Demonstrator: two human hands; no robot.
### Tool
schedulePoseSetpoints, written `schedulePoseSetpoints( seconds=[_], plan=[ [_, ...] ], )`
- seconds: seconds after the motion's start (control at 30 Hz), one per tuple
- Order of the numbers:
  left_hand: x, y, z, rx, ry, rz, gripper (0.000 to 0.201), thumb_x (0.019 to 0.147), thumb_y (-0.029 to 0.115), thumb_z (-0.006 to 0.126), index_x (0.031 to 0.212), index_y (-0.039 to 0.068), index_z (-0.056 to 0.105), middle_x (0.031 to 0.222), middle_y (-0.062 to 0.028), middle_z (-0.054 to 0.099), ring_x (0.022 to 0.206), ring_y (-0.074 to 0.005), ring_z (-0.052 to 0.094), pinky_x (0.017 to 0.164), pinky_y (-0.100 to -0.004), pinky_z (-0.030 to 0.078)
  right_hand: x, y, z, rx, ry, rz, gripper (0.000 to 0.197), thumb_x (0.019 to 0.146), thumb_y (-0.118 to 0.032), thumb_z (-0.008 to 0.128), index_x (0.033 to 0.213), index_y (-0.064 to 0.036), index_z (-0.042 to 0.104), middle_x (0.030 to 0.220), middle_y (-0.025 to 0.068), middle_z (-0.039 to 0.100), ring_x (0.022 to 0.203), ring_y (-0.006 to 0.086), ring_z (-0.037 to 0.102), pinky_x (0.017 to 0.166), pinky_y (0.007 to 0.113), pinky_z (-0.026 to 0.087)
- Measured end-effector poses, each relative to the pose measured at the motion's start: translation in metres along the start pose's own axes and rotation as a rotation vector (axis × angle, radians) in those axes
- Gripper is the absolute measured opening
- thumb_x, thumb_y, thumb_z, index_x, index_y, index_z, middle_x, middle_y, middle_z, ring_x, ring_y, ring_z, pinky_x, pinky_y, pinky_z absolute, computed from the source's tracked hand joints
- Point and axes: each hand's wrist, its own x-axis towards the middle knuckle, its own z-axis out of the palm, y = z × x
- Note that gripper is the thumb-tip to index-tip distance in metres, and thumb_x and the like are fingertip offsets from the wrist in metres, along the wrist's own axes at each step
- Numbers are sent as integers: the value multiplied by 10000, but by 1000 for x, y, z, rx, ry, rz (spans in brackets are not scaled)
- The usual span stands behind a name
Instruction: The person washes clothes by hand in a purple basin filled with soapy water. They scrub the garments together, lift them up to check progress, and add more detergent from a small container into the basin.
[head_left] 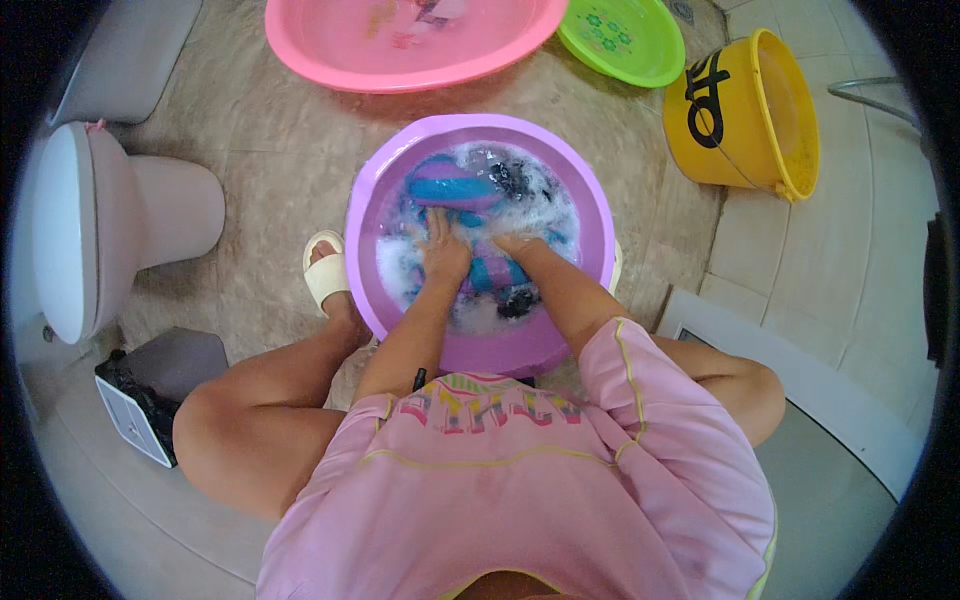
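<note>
Half submerged inside the purple basin point(500, 352): striped cloth point(452, 190), probably soft, slippery, heavy with water, best gathered by thick folds near the basin's middle. With left hand point(444, 252) open-fingered on top; right hand point(516, 242) sunk in suds point(396, 265), grip unclear.

Hands point(446, 255) close together, arms point(408, 338) outstretched.

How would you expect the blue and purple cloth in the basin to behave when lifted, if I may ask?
The blue and purple cloth will probably be floppy, since it lies bunched in soft folds. It would likely feel heavy for its size, being partly under water in the purple basin. White suds around it suggest it may be slippery.
</note>
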Motion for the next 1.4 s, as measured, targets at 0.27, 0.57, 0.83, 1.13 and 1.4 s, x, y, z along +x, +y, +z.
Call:
schedulePoseSetpoints(
  seconds=[0.27, 0.57, 0.83, 1.13, 1.4],
  plan=[
    [4, -23, -31, -85, 174, 165, 315, 835, 246, 416, 1002, 49, 595, 1239, -114, 439, 1234, -273, 279, 979, -582, 39, -16, -7, -66, 320, -132, -59, 502, 732, -415, 535, 985, 18, 559, 1002, 217, 561, 923, 350, 544, 800, 406, 424],
    [6, -31, -37, -1138, 417, -19, 424, 865, 426, 424, 905, 30, 572, 878, -73, 562, 820, -179, 499, 773, -299, 391, -115, -75, -123, 1075, 601, 40, 373, 677, -273, 660, 916, -16, 534, 817, 181, 567, 795, 322, 560, 690, 384, 431],
    [-51, 76, -69, -1981, 217, -502, 399, 863, 408, 408, 1031, 67, 533, 936, -61, 550, 845, -197, 511, 819, -367, 401, -53, -40, -116, 663, 750, 200, 282, 755, -308, 484, 728, -37, 558, 722, 229, 579, 663, 383, 570, 617, 475, 439],
    [-24, 19, -36, -1889, -343, -312, 415, 831, 396, 461, 1061, 56, 528, 1010, -117, 563, 922, -248, 531, 822, -449, 415, -117, -97, -80, 800, 576, -140, 323, 733, -318, 512, 776, -3, 566, 718, 230, 571, 686, 385, 560, 618, 445, 435],
    [-5, 15, -116, -1318, -163, -129, 575, 816, 469, 464, 1163, 10, 451, 1212, -173, 436, 1070, -307, 440, 917, -423, 343, -25, 0, -119, 474, 686, 248, 346, 800, -311, 456, 1038, -68, 525, 1059, 200, 527, 864, 349, 545, 704, 449, 434]
  ],
)
